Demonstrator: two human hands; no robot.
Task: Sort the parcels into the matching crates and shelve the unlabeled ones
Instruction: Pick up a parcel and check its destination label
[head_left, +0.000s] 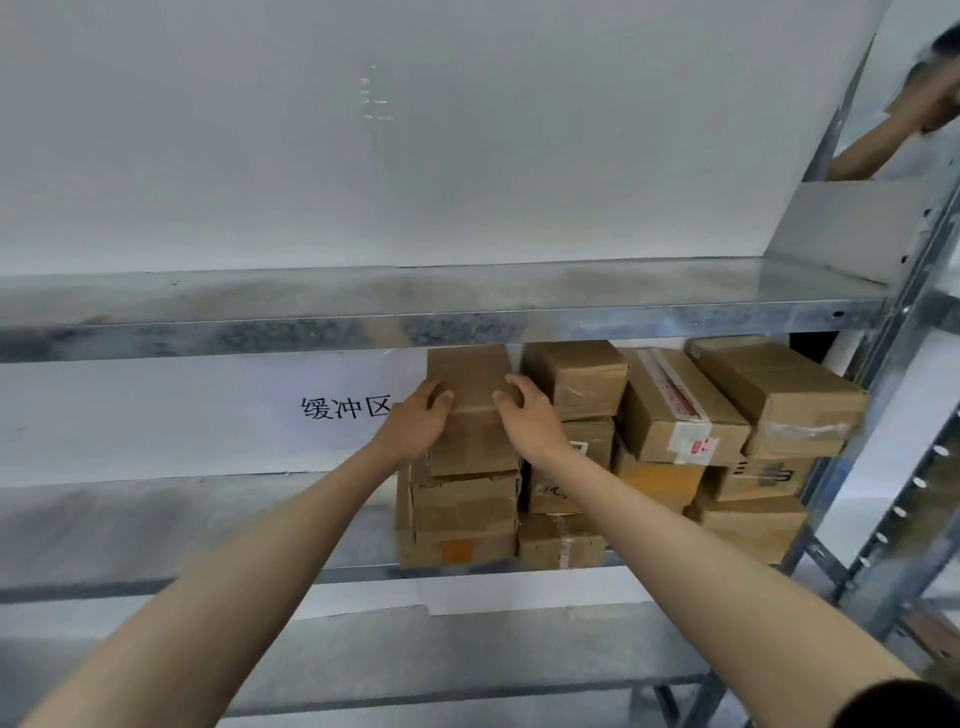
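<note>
Parcel (467, 374) atop stack (462, 514), left hand (418, 423) gripping its left side, right hand (527, 415) gripping its right side

White wall (208, 130) at the back, with a faint strip of clear tape (375, 98) stuck high up. Paper sign (345, 407) lower down, black characters 缓冲区. Perforated steel upright (906, 364) on the right side. Another person's forearm (872, 143) top right, beyond that upright — blurred.

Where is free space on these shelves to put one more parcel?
The upper shelf is bare all along. The middle shelf is bare left of the stacked parcels, below the sign. Rightward, parcels crowd it up to the upright.
</note>
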